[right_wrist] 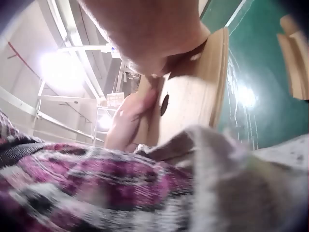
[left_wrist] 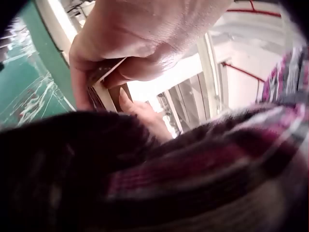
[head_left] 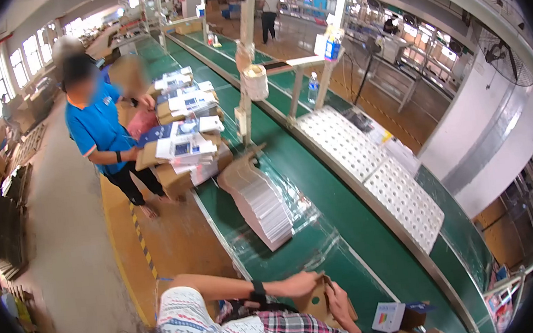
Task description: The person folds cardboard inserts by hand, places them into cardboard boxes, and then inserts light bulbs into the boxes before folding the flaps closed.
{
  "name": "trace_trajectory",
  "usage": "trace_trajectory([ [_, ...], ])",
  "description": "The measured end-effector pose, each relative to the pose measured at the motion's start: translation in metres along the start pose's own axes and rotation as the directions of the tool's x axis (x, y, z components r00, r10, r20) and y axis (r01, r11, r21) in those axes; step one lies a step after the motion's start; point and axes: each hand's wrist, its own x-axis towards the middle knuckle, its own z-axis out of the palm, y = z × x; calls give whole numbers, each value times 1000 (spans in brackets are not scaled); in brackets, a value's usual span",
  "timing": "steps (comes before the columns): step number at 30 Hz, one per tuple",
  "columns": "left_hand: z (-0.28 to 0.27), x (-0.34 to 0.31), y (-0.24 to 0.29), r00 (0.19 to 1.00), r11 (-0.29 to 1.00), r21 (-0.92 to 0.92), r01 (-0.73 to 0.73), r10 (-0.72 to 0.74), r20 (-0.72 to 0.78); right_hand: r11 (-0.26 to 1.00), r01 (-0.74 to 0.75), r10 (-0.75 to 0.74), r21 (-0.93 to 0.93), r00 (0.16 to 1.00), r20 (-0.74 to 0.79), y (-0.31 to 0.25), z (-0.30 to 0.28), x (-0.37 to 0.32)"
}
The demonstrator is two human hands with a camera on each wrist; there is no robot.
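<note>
A brown cardboard box (head_left: pixel 317 309) with a round hole in one panel is held in front of the body at the workbench. My left hand (head_left: pixel 299 284) grips its upper edge; in the left wrist view the left hand (left_wrist: pixel 140 38) has fingers and thumb on either side of the board. On the opposite side, my right hand (head_left: pixel 339 304) holds the box by its edge. From the right wrist, the panel (right_wrist: pixel 190 99) looks bent into folded walls, with the right hand (right_wrist: pixel 154 34) over its top and the left hand (right_wrist: pixel 129 116) beyond.
A leaning stack of flat cardboard (head_left: pixel 260 202) lies ahead on the green bench (head_left: pixel 340 207). A white printed box (head_left: pixel 387 317) stands at the right. White perforated panels (head_left: pixel 368 167) line the far side. Another person (head_left: pixel 101 124) stands at left by piled printed sheets (head_left: pixel 186 148).
</note>
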Motion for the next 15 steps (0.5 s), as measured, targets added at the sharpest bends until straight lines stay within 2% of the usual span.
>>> trace_trajectory([
  [1, -6, -7, 20, 994, 989, 101, 106, -108, 11, 1000, -3, 3, 30, 1000, 1, 4, -1, 2],
  [2, -3, -11, 27, 999, 982, 185, 41, -39, -15, 998, 5, -5, 59, 1000, -4, 11, 1, 7],
  [3, -2, -5, 28, 998, 960, 277, -30, 45, -45, 992, 54, -46, 112, 996, -76, 27, 5, 12],
  [4, -2, 7, 30, 999, 963, 267, -40, 42, 0, 976, 64, -41, 207, 993, -111, 71, 11, 23],
  [5, 1, 13, 36, 998, 971, 235, -42, 30, 54, 952, -94, 79, 292, 995, 61, 51, -6, 13],
  [6, -16, 12, 53, 995, 973, 216, -82, 67, 78, 986, 32, -21, 165, 998, -65, 60, -10, 22],
  [7, -14, 25, 46, 995, 979, -200, 39, -20, 94, 991, 131, -125, 27, 978, -166, 72, -10, 24],
  [8, -5, 43, 29, 983, 793, -585, 171, -100, 152, 991, 93, -76, 94, 982, -176, 43, -16, 19],
  [9, 1, 45, 22, 960, 446, -851, 279, -150, 236, 986, 48, -18, 162, 983, -183, 6, -21, 17],
  [11, -7, 38, 11, 946, 509, -804, 307, -68, 318, 952, 109, -54, 286, 980, -194, -10, -17, 18],
  [12, -23, 30, 14, 901, 499, -764, 409, -86, 426, 953, 93, -43, 290, 984, -175, -9, -15, 16],
  [15, -21, 17, 9, 937, 494, -805, 329, -65, 343, 972, 61, -22, 226, 985, -172, -1, -9, 24],
])
